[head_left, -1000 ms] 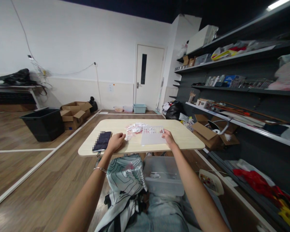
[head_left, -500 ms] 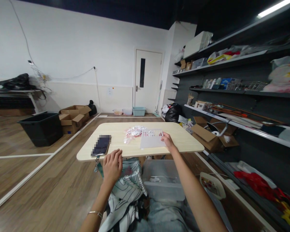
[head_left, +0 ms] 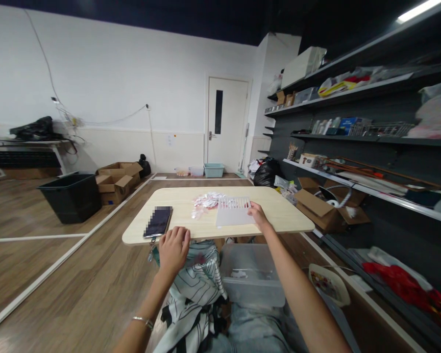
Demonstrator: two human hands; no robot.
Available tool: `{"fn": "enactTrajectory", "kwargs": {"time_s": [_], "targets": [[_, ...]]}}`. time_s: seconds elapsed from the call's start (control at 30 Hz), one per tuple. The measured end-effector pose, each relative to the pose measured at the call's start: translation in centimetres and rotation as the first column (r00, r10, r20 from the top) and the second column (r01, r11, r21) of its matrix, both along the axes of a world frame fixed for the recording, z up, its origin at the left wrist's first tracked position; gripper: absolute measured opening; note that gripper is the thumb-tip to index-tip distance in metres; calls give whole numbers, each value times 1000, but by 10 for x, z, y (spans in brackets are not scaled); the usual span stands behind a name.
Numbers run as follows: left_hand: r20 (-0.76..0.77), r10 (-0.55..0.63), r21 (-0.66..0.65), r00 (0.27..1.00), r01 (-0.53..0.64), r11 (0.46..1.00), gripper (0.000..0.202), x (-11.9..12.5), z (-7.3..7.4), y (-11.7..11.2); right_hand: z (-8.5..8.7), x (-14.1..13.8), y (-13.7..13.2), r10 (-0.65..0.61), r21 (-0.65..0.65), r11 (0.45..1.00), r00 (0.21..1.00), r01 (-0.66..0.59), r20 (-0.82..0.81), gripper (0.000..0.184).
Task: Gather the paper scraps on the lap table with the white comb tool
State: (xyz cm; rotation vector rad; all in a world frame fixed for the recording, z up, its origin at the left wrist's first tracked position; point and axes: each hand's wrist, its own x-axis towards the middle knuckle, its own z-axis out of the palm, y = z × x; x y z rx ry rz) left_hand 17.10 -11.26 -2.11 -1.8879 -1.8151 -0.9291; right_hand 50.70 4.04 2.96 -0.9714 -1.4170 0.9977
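Note:
My right hand (head_left: pixel 256 214) pinches the right edge of a thin white slotted sheet (head_left: pixel 235 217). A row of narrow openings runs along its far side, and it lies over the pale table (head_left: pixel 275 208). Beyond its left far corner is a loose heap of small white and reddish pieces (head_left: pixel 208 200), too small to make out. My left hand (head_left: pixel 174 247) rests palm down at the near table edge, holding nothing visible; its fingers lie loosely side by side, tips partly hidden. A dark phone (head_left: pixel 159 221), partly pixelated, lies just left of that hand.
Below the near table edge stand a clear lidded plastic box (head_left: pixel 250 269) and a striped cloth (head_left: pixel 196 284). A black bin (head_left: pixel 71 198) and cardboard boxes (head_left: pixel 115 184) are on the left floor. Shelves (head_left: pixel 382 139) and an open carton (head_left: pixel 327 208) line the right.
The whole view has shifted slightly, so things appear a little further right. My right hand keeps its hold on the slotted sheet; my left hand stays at the table edge.

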Motion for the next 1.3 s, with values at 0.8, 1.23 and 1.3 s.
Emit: {"fn": "enactTrajectory", "kwargs": {"time_s": [0.8, 1.23, 1.3], "targets": [[-103, -8, -493, 995, -44, 869, 41, -24, 44, 131, -1, 1, 3, -11, -23, 1000, 998, 9, -56, 25], [0, -12, -475, 1000, 10, 880, 50, -26, 48, 125, 1, -2, 6, -86, 138, 986, 994, 95, -65, 23], [-15, -31, -478, 999, 20, 878, 52, -27, 49, 123, 0, -2, 6, -87, 133, 987, 996, 90, -27, 20]]}}
